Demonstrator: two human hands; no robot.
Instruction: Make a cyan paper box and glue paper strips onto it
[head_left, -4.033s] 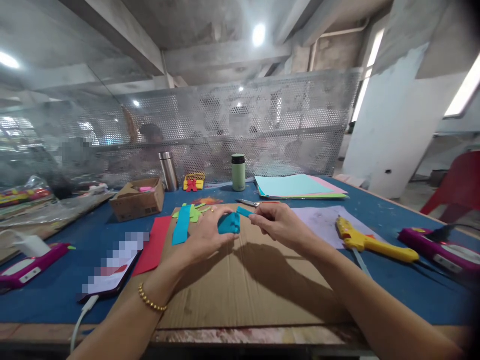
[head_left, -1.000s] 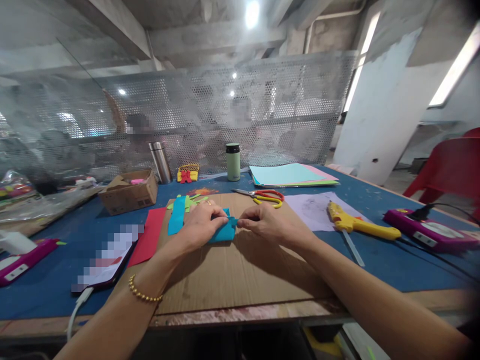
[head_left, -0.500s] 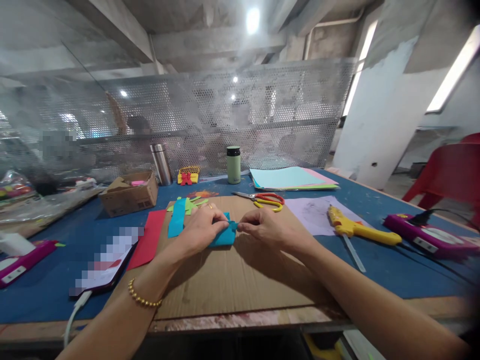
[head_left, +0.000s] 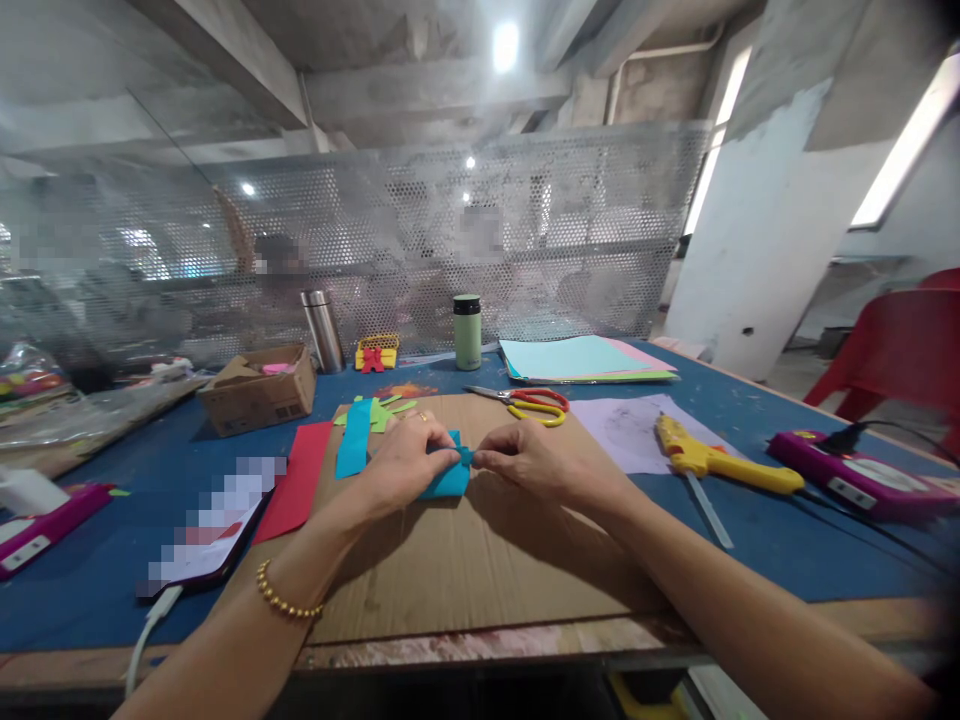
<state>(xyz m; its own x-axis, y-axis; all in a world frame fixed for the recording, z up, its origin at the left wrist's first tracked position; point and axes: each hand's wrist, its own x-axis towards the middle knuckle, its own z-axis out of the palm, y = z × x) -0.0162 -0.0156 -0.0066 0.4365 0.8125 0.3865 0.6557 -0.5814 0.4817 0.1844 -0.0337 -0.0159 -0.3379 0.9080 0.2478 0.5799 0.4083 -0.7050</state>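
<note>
Fingers (head_left: 495, 461) pinch blue paper (head_left: 451, 483), cardboard (head_left: 487, 570) stretching to table's (head_left: 82, 628) near edge

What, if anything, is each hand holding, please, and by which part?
The left hand holds the blue paper at its left side; the right hand seemingly pinches a small blue piece by its right end.

1. Folded paper (head_left: 450, 485) — vivid blue, matching the paper strip (head_left: 354, 440).
2. Cardboard sheet (head_left: 480, 570): brown, faintly lined.
3. Scissors (head_left: 513, 394): one handle red, one yellow.
4. Glue gun (head_left: 705, 460): yellow.
5. Tabletop (head_left: 780, 560): blue — with an orange smudge.
6. Tumbler (head_left: 467, 340): pale green, black-banded.
7. The person's bracelet (head_left: 279, 601): gold.
</note>
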